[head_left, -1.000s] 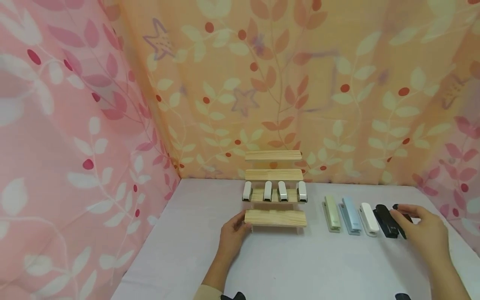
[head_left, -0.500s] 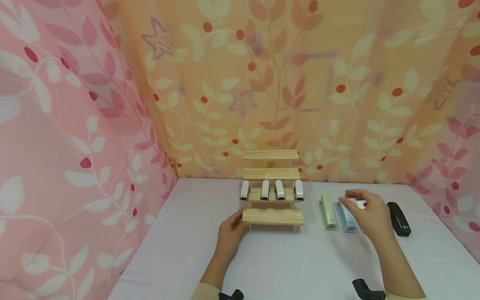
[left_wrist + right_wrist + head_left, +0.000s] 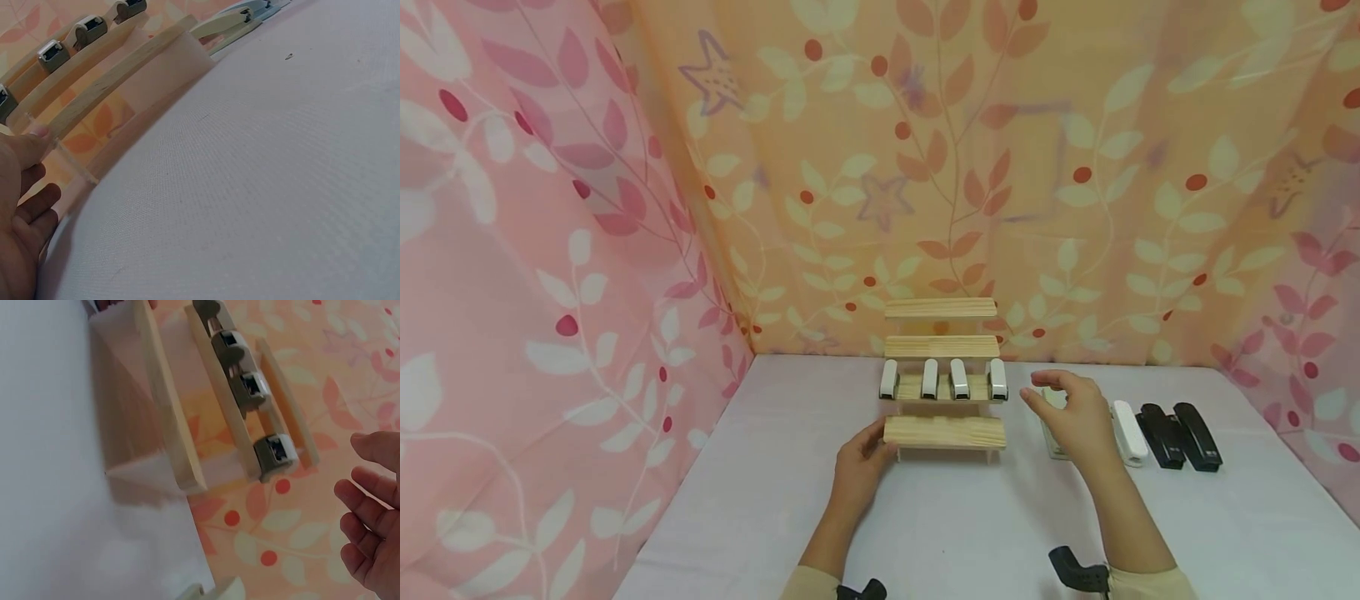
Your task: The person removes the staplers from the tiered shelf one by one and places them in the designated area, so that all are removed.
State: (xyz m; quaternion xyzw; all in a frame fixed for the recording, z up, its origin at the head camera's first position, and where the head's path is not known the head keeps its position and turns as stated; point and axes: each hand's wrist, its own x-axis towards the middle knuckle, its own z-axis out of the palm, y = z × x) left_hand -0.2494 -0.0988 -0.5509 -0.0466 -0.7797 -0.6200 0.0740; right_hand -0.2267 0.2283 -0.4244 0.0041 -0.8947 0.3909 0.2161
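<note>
My left hand [image 3: 856, 475] grips the left end of the lowest shelf of a tiered wooden rack [image 3: 944, 432]. In the left wrist view its thumb lies at the shelf's end, with the other fingers below. Several small white staplers [image 3: 958, 379] stand side by side on the second tier. My right hand [image 3: 1078, 417] hovers over the pale green stapler [image 3: 1051, 400] with fingers apart and nothing between them. The hand and forearm hide the light blue stapler [image 3: 269, 11] in the head view; the left wrist view shows it beside the green one.
Right of my right hand lie a larger white stapler [image 3: 1128, 433], a black stapler [image 3: 1162, 436] and another black stapler [image 3: 1198, 437] in a row. The rack's two upper shelves [image 3: 942, 346] hold nothing. A flowered curtain [image 3: 820, 250] closes off the table's back edge.
My right hand has come away from the rightmost black stapler and swung left, past the white and blue staplers, to the green one. The left hand has kept its place on the rack.
</note>
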